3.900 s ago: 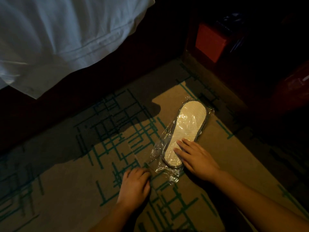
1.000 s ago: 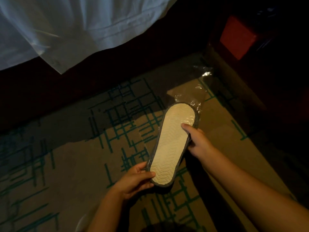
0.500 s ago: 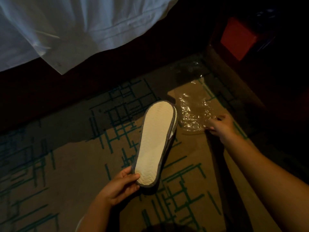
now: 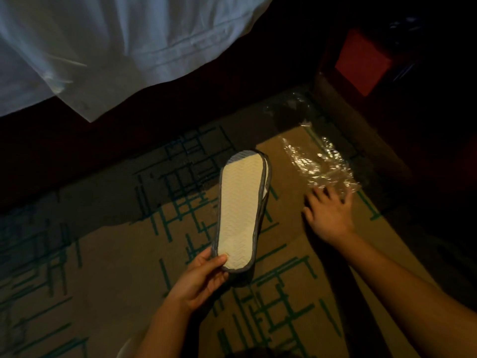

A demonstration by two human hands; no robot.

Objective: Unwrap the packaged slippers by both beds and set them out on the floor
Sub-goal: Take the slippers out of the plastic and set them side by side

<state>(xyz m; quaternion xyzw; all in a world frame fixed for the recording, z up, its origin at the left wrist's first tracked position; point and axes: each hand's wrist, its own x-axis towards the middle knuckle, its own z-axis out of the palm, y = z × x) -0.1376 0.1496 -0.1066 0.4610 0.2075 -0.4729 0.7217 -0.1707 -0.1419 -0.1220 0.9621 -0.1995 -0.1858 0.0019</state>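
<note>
The slippers [image 4: 238,213], stacked flat with a cream ribbed sole up and a grey rim, are out of their wrapper and held above the carpet. My left hand [image 4: 200,280] is shut on their near end, thumb on the sole. The empty clear plastic wrapper [image 4: 320,164] lies crumpled on the carpet to the right. My right hand [image 4: 329,215] rests flat with fingers spread, its fingertips at the wrapper's near edge.
A white bed sheet [image 4: 116,47] hangs down at the upper left over a dark bed base. A dark nightstand with a red panel [image 4: 361,62] stands at the upper right. The tan carpet [image 4: 103,280] has green line patterns.
The slippers came out of the wrapper. My left hand has swung them left and kept hold. My right hand let go of the slippers and now lies at the discarded wrapper.
</note>
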